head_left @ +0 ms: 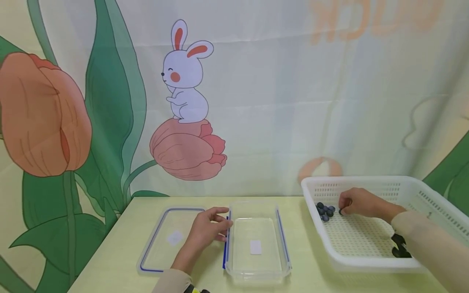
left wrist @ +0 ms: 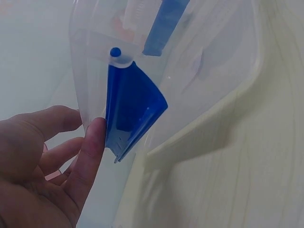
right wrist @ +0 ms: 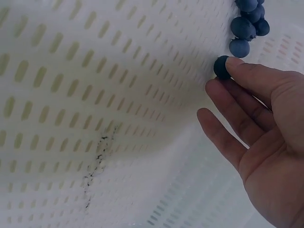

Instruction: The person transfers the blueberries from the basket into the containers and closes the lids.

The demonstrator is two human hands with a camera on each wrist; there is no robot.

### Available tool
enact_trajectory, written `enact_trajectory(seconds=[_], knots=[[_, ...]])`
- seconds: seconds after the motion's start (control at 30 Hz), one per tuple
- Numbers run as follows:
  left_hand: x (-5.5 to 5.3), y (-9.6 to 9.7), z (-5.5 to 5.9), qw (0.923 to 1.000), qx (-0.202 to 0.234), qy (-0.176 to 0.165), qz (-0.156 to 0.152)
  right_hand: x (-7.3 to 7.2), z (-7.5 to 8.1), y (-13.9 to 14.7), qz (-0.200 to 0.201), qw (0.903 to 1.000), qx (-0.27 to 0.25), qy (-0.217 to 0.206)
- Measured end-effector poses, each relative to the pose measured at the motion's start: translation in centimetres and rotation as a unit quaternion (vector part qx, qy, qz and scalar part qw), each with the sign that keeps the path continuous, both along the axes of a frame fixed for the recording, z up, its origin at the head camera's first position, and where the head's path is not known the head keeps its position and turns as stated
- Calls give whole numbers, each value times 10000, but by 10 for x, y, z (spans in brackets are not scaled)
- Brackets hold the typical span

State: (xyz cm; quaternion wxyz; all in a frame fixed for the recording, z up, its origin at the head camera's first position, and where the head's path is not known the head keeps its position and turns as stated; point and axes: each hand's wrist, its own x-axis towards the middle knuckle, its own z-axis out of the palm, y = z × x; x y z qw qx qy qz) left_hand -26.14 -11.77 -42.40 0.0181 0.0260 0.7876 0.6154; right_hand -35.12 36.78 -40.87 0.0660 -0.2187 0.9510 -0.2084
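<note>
In the head view my right hand (head_left: pixel 360 202) reaches into a white perforated basket (head_left: pixel 355 262). Its thumb and fingertips pinch one dark blueberry (right wrist: pixel 221 67) close to the basket's floor. Beside it lies a small cluster of blueberries (head_left: pixel 325 211), also seen in the right wrist view. My left hand (head_left: pixel 207 228) is at the left side of a clear plastic container (head_left: pixel 258 266). Loosely bent, its fingers touch the side near a blue locking clip (left wrist: pixel 133 104), which hangs folded down. No fruit shows inside the container; a small white label (head_left: pixel 255 247) is on its bottom.
A clear lid (head_left: pixel 157 248) with a blue seal lies on the pale wooden table (head_left: pixel 110 256), left of the container and partly behind my left hand. Behind the table hangs a printed curtain (head_left: pixel 256 101) with tulips and a rabbit. The basket's raised walls surround my right hand.
</note>
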Motion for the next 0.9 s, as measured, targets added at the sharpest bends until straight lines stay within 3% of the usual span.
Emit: enact_trajectory(seconds=[0.4, 0.73, 0.9], knots=[[0, 0, 0, 10000, 15, 50, 35, 20, 38, -25, -213, 9977, -435, 470], [1, 1, 1, 10000, -6, 24, 42, 52, 86, -57, -588, 9869, -790, 1276], [1, 0, 0, 10000, 2, 31, 46, 68, 102, -66, -903, 9805, -929, 1475]])
